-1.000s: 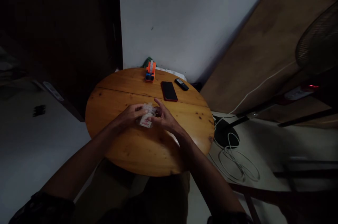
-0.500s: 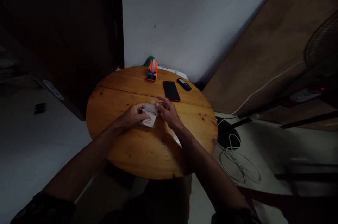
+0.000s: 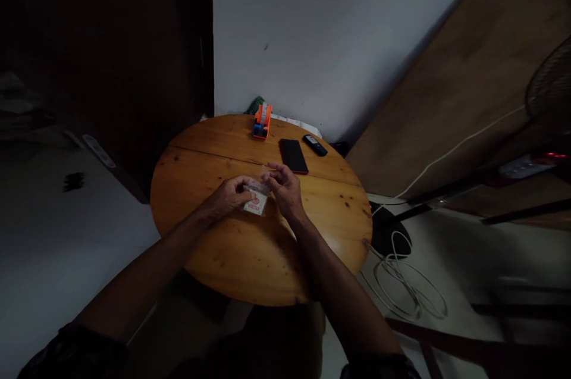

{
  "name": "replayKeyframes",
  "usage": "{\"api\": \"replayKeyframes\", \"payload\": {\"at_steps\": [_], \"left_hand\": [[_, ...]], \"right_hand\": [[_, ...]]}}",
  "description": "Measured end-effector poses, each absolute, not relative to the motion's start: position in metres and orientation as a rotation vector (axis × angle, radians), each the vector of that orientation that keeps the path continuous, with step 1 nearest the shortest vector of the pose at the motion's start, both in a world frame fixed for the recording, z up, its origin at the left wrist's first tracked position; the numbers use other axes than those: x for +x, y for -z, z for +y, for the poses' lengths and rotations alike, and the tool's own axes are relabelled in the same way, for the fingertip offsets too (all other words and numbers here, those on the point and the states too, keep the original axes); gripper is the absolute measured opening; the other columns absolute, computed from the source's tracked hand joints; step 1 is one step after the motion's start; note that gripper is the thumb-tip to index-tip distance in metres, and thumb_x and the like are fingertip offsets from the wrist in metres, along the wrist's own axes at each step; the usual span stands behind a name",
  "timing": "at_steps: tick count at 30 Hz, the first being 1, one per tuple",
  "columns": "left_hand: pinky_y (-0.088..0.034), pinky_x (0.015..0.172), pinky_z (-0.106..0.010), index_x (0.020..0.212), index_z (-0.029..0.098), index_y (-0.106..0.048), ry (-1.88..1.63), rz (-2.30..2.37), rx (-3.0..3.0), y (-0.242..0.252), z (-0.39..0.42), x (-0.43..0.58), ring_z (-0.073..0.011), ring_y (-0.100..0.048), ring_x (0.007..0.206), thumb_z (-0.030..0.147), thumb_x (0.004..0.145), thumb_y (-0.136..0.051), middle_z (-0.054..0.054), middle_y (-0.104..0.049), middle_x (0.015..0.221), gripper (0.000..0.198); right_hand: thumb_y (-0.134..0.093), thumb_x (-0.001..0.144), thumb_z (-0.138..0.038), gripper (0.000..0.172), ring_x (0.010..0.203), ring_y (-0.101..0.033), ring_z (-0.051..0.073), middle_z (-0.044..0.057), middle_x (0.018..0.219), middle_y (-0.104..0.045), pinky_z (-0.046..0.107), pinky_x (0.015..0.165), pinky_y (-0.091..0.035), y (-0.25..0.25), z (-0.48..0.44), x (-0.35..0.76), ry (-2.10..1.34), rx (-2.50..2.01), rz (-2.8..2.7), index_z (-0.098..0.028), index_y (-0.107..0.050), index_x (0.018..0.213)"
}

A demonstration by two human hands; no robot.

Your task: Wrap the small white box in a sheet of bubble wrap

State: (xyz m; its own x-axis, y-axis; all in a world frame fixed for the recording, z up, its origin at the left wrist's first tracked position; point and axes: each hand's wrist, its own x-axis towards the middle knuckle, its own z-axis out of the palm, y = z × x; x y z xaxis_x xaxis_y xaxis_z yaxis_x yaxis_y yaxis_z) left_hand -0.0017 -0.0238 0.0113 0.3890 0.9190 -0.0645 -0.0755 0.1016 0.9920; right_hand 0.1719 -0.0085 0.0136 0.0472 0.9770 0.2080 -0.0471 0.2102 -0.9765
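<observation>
Over the middle of a round wooden table [image 3: 214, 272], my left hand [image 3: 229, 194] is closed on a small white packet [image 3: 256, 206] with red print, in a clear plastic wrapper. Its thumb lies across the packet's face. At the packet's upper right, my right hand [image 3: 285, 188] pinches the top edge of the clear wrapper [image 3: 263, 175] between thumb and fingertips. Just beyond the right hand lies a dark phone [image 3: 293, 156] with a red edge. The exact fold of the wrapper is too dim to make out.
An orange tape dispenser [image 3: 262, 122] stands at the table's back edge by the wall. A black handset [image 3: 314, 145] rests right of the phone. On the floor at right are a coiled white cable [image 3: 413, 290] and a standing fan [image 3: 551, 84].
The wrapper's upper part looks more gathered toward my right fingertips, and the packet's printed face shows flatter. The whole view has shifted slightly; the table objects keep their places.
</observation>
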Motion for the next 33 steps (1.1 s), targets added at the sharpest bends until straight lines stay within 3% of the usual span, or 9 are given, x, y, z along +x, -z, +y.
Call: {"api": "replayKeyframes", "payload": {"at_steps": [7, 14, 19, 26, 33], "left_hand": [[-0.049, 0.063, -0.024, 0.089, 0.015, -0.065, -0.919, 1.011, 1.299, -0.0170, -0.0256, 0.0019, -0.0131, -0.062, 0.066, 0.037, 0.066, -0.072, 0.000, -0.068, 0.080, 0.033], [-0.046, 0.061, -0.024, 0.087, 0.015, -0.067, -0.917, 1.107, 1.419, -0.0156, -0.0246, 0.0011, -0.0140, -0.059, 0.065, 0.041, 0.069, -0.069, 0.000, -0.065, 0.074, 0.032], [-0.048, 0.067, -0.026, 0.092, 0.015, -0.067, -0.942, 1.105, 1.444, -0.0141, -0.0232, 0.0010, -0.0155, -0.061, 0.073, 0.041, 0.067, -0.069, -0.001, -0.068, 0.082, 0.036], [-0.046, 0.064, -0.025, 0.082, 0.016, -0.066, -0.956, 1.171, 1.510, -0.0143, -0.0215, 0.0021, -0.0151, -0.059, 0.068, 0.043, 0.070, -0.065, 0.001, -0.064, 0.073, 0.029], [-0.046, 0.068, -0.026, 0.082, 0.016, -0.068, -0.995, 1.191, 1.543, -0.0093, -0.0188, 0.0035, -0.0162, -0.060, 0.073, 0.043, 0.072, -0.062, -0.001, -0.068, 0.078, 0.030]], "right_hand": [[-0.078, 0.069, -0.042, 0.045, 0.067, -0.058, 0.013, -0.003, 0.075, -0.064, 0.028, 0.065, -0.048, -0.0116, -0.0109, 0.1734, -1.031, -1.023, -1.276, -0.022, -0.059, 0.104], [-0.072, 0.072, -0.037, 0.039, 0.068, -0.058, 0.013, -0.002, 0.079, -0.065, 0.028, 0.065, -0.047, -0.0061, -0.0089, 0.1750, -0.996, -1.003, -1.331, -0.023, -0.060, 0.106], [-0.069, 0.073, -0.033, 0.035, 0.068, -0.058, 0.013, -0.002, 0.079, -0.065, 0.027, 0.063, -0.046, -0.0069, -0.0093, 0.1746, -0.947, -0.980, -1.375, -0.022, -0.060, 0.105], [-0.067, 0.075, -0.031, 0.035, 0.074, -0.062, 0.015, 0.000, 0.081, -0.065, 0.030, 0.069, -0.051, -0.0076, -0.0144, 0.1757, -0.956, -0.967, -1.494, -0.022, -0.059, 0.107], [-0.064, 0.076, -0.024, 0.028, 0.077, -0.068, 0.017, 0.001, 0.083, -0.069, 0.032, 0.075, -0.056, -0.0071, -0.0181, 0.1795, -0.916, -0.981, -1.659, -0.022, -0.061, 0.104]]}}
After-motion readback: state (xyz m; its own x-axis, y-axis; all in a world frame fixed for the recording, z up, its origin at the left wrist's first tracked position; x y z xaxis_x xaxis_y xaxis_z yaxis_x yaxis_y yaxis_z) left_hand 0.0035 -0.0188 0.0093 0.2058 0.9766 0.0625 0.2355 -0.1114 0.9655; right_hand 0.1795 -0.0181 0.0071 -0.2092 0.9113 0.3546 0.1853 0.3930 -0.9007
